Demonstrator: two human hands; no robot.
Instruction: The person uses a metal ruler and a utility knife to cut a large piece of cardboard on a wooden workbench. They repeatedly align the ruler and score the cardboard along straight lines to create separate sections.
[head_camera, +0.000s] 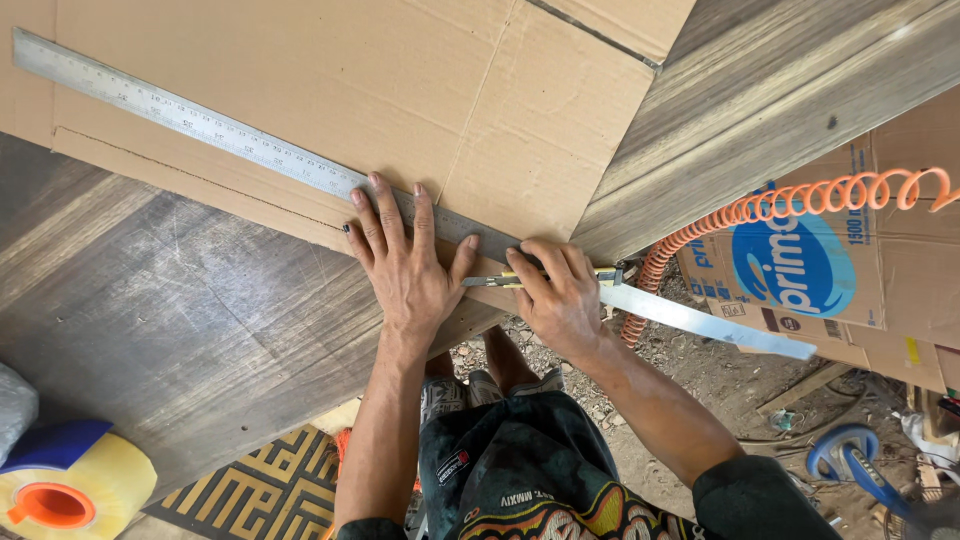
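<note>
A long steel ruler (200, 125) lies diagonally across a flattened brown cardboard sheet (400, 80) on a dark wooden board (180, 320). My left hand (405, 265) presses flat on the ruler with fingers spread. My right hand (560, 295) grips a yellow-handled utility knife (500, 279), its blade against the ruler's edge near the cardboard's lower border. A cut line runs along the cardboard parallel to the ruler. The ruler's right end (720, 325) juts past the board over the ground.
A roll of yellow tape with an orange core (70, 490) sits at the lower left. An orange coiled air hose (800, 200) and a printed cardboard box (840, 260) lie to the right. Dirt ground, my legs and a blue-wheeled object (845, 455) are below.
</note>
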